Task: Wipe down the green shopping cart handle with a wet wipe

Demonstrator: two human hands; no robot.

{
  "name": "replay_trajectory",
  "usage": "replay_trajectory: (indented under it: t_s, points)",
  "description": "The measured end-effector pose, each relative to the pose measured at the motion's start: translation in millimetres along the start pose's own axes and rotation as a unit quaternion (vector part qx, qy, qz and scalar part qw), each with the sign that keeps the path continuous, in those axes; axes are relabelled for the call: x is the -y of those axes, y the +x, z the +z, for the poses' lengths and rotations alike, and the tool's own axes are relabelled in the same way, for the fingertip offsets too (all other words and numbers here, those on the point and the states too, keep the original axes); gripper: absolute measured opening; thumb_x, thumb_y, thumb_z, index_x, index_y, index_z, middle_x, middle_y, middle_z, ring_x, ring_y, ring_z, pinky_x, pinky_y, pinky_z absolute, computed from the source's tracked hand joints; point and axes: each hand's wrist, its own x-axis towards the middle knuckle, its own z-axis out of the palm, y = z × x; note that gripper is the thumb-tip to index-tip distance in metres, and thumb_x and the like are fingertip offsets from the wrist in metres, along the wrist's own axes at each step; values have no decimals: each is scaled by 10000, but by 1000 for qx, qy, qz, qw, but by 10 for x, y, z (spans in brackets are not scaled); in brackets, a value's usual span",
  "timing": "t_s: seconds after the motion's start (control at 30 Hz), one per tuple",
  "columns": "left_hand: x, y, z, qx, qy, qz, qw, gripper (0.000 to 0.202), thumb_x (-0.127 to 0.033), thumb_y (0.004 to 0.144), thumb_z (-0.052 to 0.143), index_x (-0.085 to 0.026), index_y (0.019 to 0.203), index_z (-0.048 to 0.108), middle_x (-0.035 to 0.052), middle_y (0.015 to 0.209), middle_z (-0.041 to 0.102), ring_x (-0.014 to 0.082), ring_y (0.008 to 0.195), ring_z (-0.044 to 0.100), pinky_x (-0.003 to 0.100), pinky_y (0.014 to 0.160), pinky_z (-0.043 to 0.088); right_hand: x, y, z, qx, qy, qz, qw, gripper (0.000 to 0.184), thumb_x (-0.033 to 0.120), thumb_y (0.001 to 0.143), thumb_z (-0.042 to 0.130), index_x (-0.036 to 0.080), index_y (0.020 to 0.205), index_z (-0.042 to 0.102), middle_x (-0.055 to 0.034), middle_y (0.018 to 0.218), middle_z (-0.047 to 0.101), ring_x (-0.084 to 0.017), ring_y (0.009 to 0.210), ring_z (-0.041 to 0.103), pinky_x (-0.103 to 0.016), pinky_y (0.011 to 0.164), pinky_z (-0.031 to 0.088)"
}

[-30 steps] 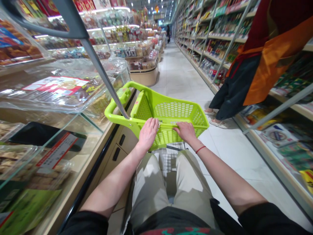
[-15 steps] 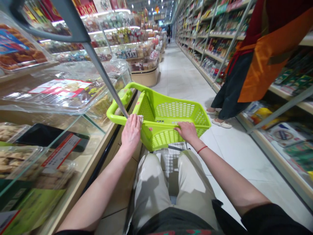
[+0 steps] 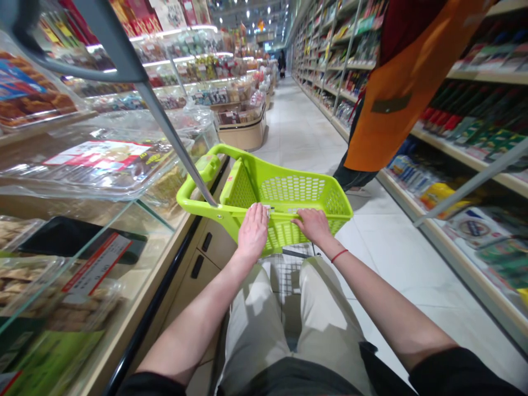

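A lime-green plastic shopping basket [image 3: 289, 190] sits on a wire cart frame [image 3: 286, 269] in front of my knees. My left hand [image 3: 253, 230] is closed over the basket's near rim, with a small white scrap showing at its fingertips. My right hand [image 3: 313, 224], a red string at its wrist, grips the same rim a little to the right. The basket's looped handle [image 3: 198, 179] sticks out to the left, close to the glass counter.
A glass display counter [image 3: 103, 181] with packed snacks runs along the left, crossed by a grey metal bar [image 3: 165, 126]. Stocked shelves [image 3: 466, 148] line the right. A person in an orange apron [image 3: 396, 82] stands close on the right. White tiled aisle [image 3: 305, 126] stretches ahead.
My left hand slid out to the basket's left corner and has come back to the near rim. The person in the apron is now nearer, and the view has advanced along the aisle.
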Motion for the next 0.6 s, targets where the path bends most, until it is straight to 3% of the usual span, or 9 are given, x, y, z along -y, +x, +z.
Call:
replay_trajectory:
  t_s: [0.13,0.33,0.47,0.6]
  points:
    - [267,-77,-198,-1,21,5,1000,496,-45,931,337,8,1405,474,218,1479,475,280,1423,401,465,1231,257,2,-10,-8,2,6,3,1000,319,455,969,507,203,1109,643,-91,1018,718,-244,962,600,-335,773,301]
    - [635,-171,-442,-38,48,-60,996,489,-51,938,290,61,1367,497,283,1436,496,322,1410,419,520,1221,243,11,-18,-7,-2,7,1,1000,306,465,959,523,207,1065,649,-82,999,720,-243,944,606,-334,764,301]
    - [595,-147,-398,-53,48,-74,995,485,-54,943,282,54,1355,513,283,1424,507,310,1409,421,498,1202,295,9,-12,-1,1,5,4,1000,311,464,964,516,204,1077,645,-91,1011,719,-243,949,605,-332,766,301]
    - [383,-82,-267,-48,46,-77,995,465,-52,937,330,49,1346,524,274,1415,520,318,1390,445,472,1178,349,9,-6,4,-1,1,4,1000,315,467,972,498,204,1068,644,-83,1004,718,-245,958,606,-334,768,303]
